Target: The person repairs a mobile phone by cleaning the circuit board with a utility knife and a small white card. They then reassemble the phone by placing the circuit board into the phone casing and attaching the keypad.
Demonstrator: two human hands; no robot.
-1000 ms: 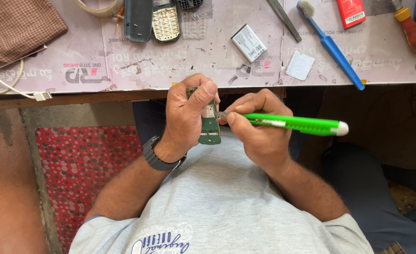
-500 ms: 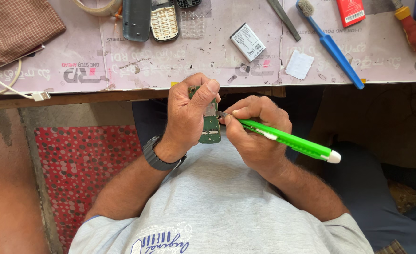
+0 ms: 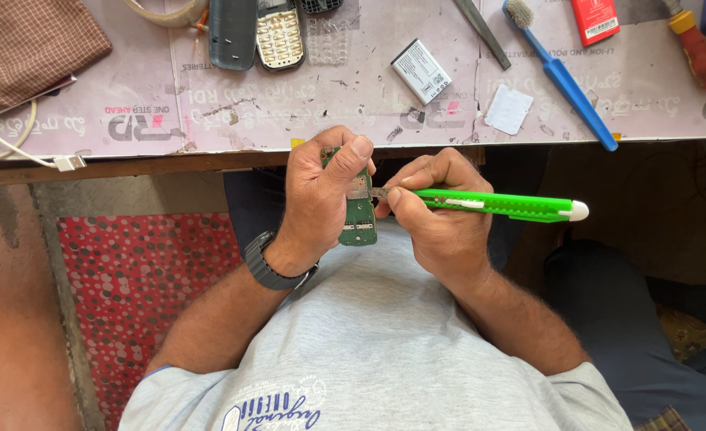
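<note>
Holding a green circuit board [image 3: 359,209] upright in front of the chest, the left hand [image 3: 315,209] had its grip closed around the board's left edge, thumb tip pressed near the board's top. The board hung in the air just below the near edge of the worktop [image 3: 130,104], touching nothing else, with its long axis running away from the body toward that edge.

The right hand [image 3: 437,217] had its grip closed on a green utility knife [image 3: 496,204], fingers pinched close to the blade end. The knife lay crosswise, nearly at a right angle to the board's long axis, its white cap pointing to the person's right and its short metal tip meeting the board's right side about halfway up. So the board lay directly to the left of the knife hand, and the tip touched it, or very nearly did; contact could not be told for certain.

On the worktop beyond, well apart from both hands, lay a phone keypad frame [image 3: 279,35], a small battery [image 3: 421,71], a blue-handled brush [image 3: 564,78] and a white square pad [image 3: 508,109].
</note>
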